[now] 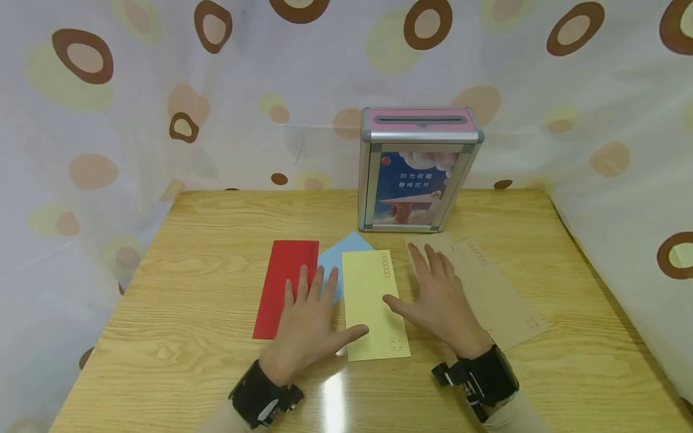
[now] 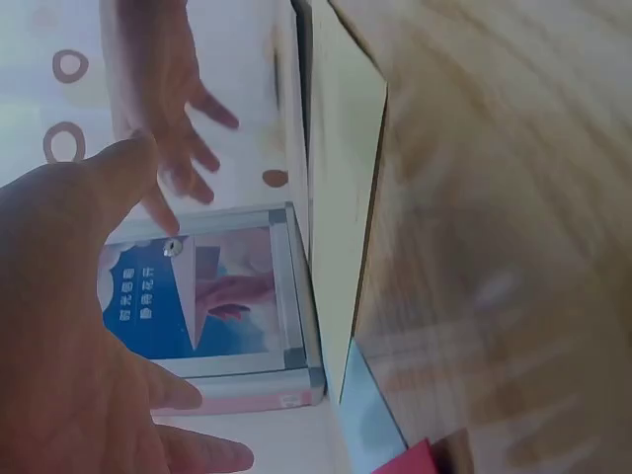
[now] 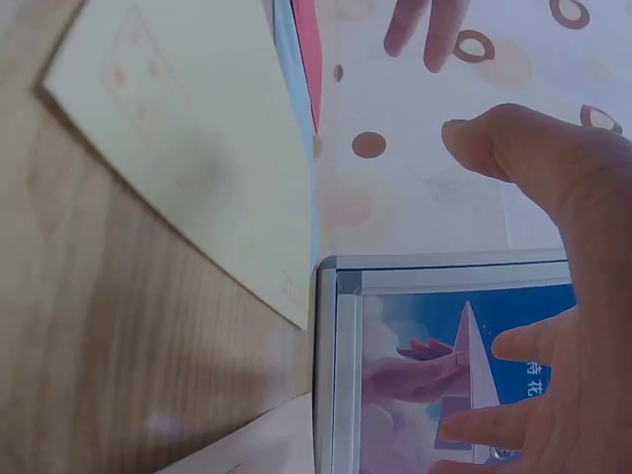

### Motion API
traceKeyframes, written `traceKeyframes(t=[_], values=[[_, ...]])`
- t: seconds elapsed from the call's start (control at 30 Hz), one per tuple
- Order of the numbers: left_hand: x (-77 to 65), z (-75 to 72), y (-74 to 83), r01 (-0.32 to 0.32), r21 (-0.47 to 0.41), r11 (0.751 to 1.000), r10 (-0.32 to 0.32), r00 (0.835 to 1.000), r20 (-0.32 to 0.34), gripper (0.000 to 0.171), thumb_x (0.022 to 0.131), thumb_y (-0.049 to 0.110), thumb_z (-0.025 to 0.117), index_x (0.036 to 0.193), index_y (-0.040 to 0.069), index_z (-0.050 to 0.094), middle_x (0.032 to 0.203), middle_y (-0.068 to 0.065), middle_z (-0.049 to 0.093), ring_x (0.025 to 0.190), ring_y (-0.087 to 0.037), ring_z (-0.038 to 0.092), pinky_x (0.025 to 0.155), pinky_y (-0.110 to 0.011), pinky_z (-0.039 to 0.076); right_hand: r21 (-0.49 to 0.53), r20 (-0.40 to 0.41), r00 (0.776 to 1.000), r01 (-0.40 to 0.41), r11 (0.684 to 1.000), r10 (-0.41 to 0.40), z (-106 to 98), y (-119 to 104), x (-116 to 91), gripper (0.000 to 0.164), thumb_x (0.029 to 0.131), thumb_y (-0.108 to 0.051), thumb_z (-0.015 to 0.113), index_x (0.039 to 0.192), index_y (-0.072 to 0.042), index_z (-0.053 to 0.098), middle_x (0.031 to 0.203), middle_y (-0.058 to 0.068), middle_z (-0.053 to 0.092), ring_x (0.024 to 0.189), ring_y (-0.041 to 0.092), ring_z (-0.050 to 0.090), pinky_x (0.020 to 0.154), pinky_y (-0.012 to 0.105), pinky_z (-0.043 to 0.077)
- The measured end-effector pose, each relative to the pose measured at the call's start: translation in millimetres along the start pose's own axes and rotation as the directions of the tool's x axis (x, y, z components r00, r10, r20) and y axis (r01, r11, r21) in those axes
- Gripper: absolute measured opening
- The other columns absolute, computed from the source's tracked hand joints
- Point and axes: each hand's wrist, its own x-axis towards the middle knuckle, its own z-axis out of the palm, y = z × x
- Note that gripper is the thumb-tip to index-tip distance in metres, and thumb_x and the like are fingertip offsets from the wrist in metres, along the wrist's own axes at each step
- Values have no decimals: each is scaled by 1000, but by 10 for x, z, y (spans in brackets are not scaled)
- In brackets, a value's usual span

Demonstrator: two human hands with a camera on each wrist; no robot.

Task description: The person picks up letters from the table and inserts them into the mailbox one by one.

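Note:
With fingers spread, my left hand (image 1: 308, 328) hovers over the table between a red envelope (image 1: 278, 270) and a yellow envelope (image 1: 370, 300), holding nothing. My right hand (image 1: 444, 304), likewise spread and holding nothing, hangs over brown envelopes (image 1: 500, 294), its thumb reaching above the yellow one's right edge. A light blue envelope (image 1: 352, 243) lies partly under the yellow one. In the left wrist view the yellow envelope (image 2: 341, 168) lies flat, well apart from the palm. The right wrist view shows its corner (image 3: 128, 69) printed with a small stamp square.
Behind the envelopes stands a silver-framed box (image 1: 417, 186) with a pink top, a slot (image 1: 421, 119) in that top and a picture on its front. The wooden table (image 1: 178, 288) meets a patterned cloth (image 1: 243, 144) at the back and sides.

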Motion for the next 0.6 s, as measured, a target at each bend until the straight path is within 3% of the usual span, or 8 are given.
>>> traceKeyframes(t=[0.27,0.43,0.6], values=[[-44,74,91,-50,-48,998,52,998,46,109,87,79,57,164,9,24,168,-22,25,157,-49,12,122,-68,20,42,67,998,12,999,-15,4,-67,285,106,85,-57,77,163,-7,25,160,33,31,140,61,35,103,77,39],[-62,126,141,-55,-6,998,56,997,48,98,91,69,63,158,2,37,163,-24,36,151,-50,29,114,-63,40,86,143,990,-1,996,-12,45,-99,407,100,89,-49,76,161,-3,26,156,37,35,137,62,39,101,72,45],[-120,190,184,-71,69,995,71,997,8,86,92,66,64,146,0,53,153,-21,51,138,-45,49,101,-57,50,155,234,972,-53,987,16,119,-79,515,91,96,-40,70,161,2,22,154,41,32,139,62,37,104,70,45]])
